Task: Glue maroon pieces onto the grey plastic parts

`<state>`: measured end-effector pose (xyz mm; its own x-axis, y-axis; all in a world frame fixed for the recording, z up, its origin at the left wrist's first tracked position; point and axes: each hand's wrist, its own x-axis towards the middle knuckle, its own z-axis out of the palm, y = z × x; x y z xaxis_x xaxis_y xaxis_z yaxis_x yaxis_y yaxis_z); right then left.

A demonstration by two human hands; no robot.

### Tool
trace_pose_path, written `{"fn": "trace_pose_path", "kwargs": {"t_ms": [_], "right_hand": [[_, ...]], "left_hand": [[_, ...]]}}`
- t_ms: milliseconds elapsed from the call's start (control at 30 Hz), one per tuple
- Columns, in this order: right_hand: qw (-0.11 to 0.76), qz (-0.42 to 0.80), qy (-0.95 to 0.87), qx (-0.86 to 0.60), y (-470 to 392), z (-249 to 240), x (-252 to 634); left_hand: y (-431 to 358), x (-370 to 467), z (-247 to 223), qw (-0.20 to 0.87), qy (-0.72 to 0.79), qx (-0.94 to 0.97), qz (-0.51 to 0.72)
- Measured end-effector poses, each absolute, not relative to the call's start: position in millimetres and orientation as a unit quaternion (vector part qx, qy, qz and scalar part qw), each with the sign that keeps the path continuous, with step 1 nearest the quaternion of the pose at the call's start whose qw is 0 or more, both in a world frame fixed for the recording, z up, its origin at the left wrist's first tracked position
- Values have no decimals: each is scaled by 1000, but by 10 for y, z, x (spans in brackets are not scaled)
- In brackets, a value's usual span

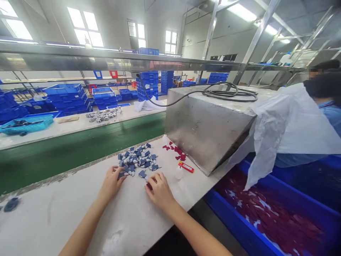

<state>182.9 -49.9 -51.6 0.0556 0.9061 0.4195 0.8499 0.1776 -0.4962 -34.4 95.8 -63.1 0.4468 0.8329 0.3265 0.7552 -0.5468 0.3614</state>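
A pile of small blue-grey and white plastic pieces (138, 156) lies on the white worktable in front of me. My left hand (113, 179) is at the pile's near left edge, thumb and fingers closed on one blue-grey piece (121, 174). A single blue-grey piece (142, 174) lies apart between my hands. The fingers of my right hand (160, 190) are curled round a small dark red piece (149, 185), mostly hidden by them. Beyond that hand, several loose dark red pieces (177, 151) are scattered near a red lighter-like object (186, 167).
A large metal box (207, 128) with a coiled black cable (230, 93) on top stands at the back right. Below the table's right edge is a blue bin (226, 209) of dark red pieces. A green conveyor belt (80, 142) runs behind. Another person (329, 96) is at far right.
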Motion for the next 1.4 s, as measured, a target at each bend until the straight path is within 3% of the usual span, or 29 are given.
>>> {"fn": "trace_pose_path", "kwargs": {"t_ms": [400,567,833,967,1133,1267,1400], "right_hand": [[274,110,-716,-633,-447,-523,1576],[265,90,-713,-643,-433,-542,1545],[271,13,-699,-662,-458,-579,1652],[321,-44,-677,-661,-455,-456,1695],[439,-231,-482,-722,-757,-374,1877],[436,-195,-432,-765,-967,-585,2159],[409,-131,-488,-759,-894,-867,2436]], "left_hand": [[489,-671,-599,118,527,810,227],[149,-644,-508,134,526,810,223],[-449,-420,-329,248,580,745,216],[-541,-379,-319,350,587,685,254],[-544,-444,-407,452,574,614,300],[-536,-500,-450,480,560,590,329],[-568,-508,-437,426,595,597,329]]}}
